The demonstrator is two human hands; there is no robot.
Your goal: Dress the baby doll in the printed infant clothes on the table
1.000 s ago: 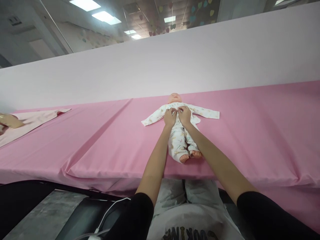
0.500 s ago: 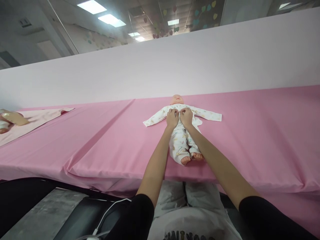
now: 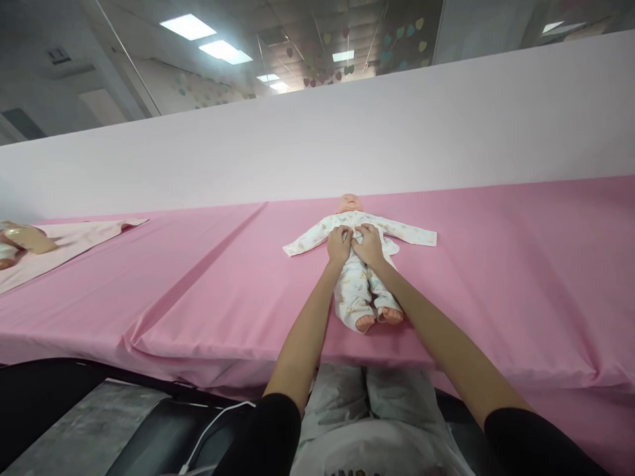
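Resting on the chest of the doll (image 3: 350, 203), left hand (image 3: 339, 244) and right hand (image 3: 368, 246) sit side by side, fingers curled over its printed top (image 3: 354, 217); cannot tell whether either pinches fabric. Step, judged: handling the top's front; next move would call for steady, paired control. Doll lies face-up on the bench (image 3: 213, 291); pale sheet (image 3: 94, 238) well apart, left-hand side.

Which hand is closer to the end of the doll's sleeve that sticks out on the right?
Right. The right hand is at the front of the doll, left of that sleeve end in the picture. The left hand is beside it, farther away.
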